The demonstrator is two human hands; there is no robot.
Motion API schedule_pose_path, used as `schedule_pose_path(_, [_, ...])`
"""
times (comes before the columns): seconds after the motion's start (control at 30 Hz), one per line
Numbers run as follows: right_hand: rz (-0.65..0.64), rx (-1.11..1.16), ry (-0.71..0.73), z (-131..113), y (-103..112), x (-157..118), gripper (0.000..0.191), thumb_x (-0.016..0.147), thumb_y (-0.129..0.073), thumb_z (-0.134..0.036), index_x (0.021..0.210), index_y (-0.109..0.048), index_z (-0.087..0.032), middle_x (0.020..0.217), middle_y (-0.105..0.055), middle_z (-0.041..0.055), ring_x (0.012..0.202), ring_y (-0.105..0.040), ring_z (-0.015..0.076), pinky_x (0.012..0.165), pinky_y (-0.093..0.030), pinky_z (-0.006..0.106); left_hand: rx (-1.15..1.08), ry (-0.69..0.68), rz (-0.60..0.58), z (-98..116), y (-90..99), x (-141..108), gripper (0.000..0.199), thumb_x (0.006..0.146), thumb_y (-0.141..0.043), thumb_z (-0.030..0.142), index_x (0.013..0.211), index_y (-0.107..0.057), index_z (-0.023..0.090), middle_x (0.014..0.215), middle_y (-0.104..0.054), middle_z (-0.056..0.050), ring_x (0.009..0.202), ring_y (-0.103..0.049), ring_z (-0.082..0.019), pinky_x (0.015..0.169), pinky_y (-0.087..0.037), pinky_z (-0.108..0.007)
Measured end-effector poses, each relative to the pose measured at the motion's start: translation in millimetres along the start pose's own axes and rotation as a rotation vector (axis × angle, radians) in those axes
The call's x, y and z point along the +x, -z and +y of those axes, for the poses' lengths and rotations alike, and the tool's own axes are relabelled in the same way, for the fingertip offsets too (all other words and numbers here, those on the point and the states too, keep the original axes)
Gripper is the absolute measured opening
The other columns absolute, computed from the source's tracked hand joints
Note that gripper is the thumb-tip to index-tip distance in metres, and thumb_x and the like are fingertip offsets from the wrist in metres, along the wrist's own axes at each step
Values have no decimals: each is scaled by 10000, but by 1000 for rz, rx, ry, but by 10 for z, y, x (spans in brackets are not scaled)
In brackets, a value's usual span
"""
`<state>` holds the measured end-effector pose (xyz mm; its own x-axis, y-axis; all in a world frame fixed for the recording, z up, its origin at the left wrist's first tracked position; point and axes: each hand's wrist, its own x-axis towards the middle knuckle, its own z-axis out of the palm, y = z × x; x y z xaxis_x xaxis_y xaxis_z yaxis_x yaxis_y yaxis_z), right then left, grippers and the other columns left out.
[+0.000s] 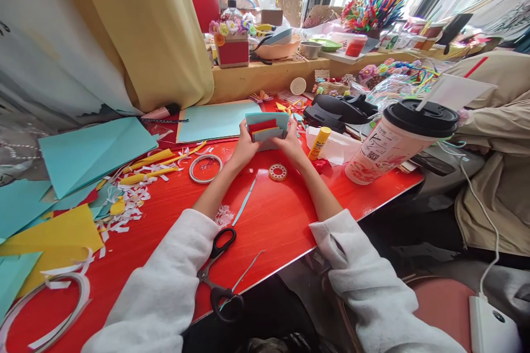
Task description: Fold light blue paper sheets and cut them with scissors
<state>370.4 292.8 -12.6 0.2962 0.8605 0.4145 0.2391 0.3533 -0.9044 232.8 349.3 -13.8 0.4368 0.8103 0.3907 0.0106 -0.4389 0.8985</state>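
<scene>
**Both hands on folded paper piece, over red tabletop**

Head cam: L hand (247, 143) grips L side of folded paper piece (265, 124), R hand (292, 143) grips R side. Both grasping, thumbs on near face; fingers behind mostly hidden. Piece held up above red table (281, 231), approx. mid-frame, layers showing: teal at back, red + yellowish in middle, grayish in front.

Nearest stuff: small round spool (277, 172) on table btwn forearms, below piece. Tape ring (192, 171) L of L hand. Yellow glue stick (319, 143) just R of R hand, w/ white paper behind; can't tell if standing or lying. Thin teal strip (245, 201) btwn arms, nearer body. Scissors (217, 251) w/ black handles by L sleeve, one loop past table edge.

Far side: teal sheets (219, 120) stacked behind L hand; black device (339, 110) beyond R hand. L side: yellow + white scraps (136, 193), lg. tape roll (83, 292) in near corner. R side: pink cup (379, 149), black lid; co-worker's beige sleeve (488, 121) past it.
</scene>
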Motion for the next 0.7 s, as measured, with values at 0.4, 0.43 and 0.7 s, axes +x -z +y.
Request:
schedule_pose_path(0.4, [-86,-75,-130,114,38,-31,589,601,-469,-100,1163,-355,-237,1095,-523,70,1022,-533,239,918,-481,452,274,-60,-7,92,37,-53,634,676,-617,82,1247,-364,195,1309,-365,-119,1289,-327,-244,1105,-224,-359])
schedule_pose_path(0.43, [-87,-80,-137,126,38,-30,585,604,-462,-99,1162,-357,-238,1076,-526,67,1008,-534,239,913,-481,461,273,-39,1,89,35,-46,592,677,-626,95,1209,-385,191,1282,-379,-113,1268,-344,-241,1095,-237,-354])
schedule_pose_path(0.7, [-86,-115,-110,124,27,9,487,636,-496,-151,1111,-432,-235,1080,-545,57,1051,-517,227,955,-453,431,234,60,-7,102,23,-37,194,703,-592,112,843,-495,205,979,-465,-42,1006,-471,-213,973,-353,-351])
